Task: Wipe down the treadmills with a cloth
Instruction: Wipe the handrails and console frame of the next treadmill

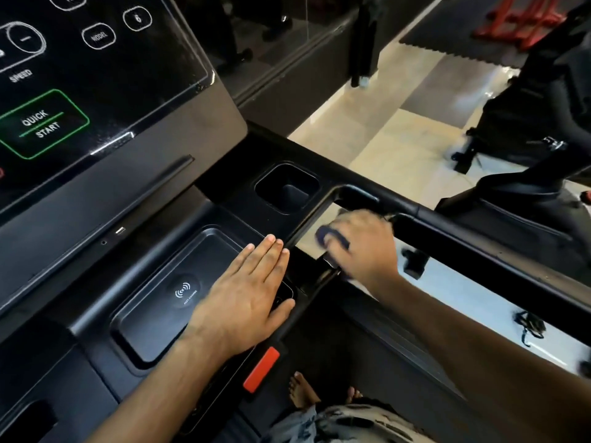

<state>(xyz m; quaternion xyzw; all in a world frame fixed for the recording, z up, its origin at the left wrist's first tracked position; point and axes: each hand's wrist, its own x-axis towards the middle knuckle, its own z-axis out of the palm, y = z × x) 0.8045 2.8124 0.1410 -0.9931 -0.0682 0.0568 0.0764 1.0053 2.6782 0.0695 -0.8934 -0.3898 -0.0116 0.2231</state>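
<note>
- Your left grip (246, 295) lies flat, fingers straight, on the treadmill (192, 132) console tray.
- Your right grip (364, 247) clenches a dark blue cloth (331, 235) against the handlebar (479, 247).

Left hand (246, 298) flat on treadmill console tray (153, 318), right hand (361, 244) gripping dark cloth (323, 233)

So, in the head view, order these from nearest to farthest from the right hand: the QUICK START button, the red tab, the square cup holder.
1. Square cup holder, just left of the right hand, which grips the blue cloth.
2. Red tab, lower left of it.
3. QUICK START button, far upper left.
</note>
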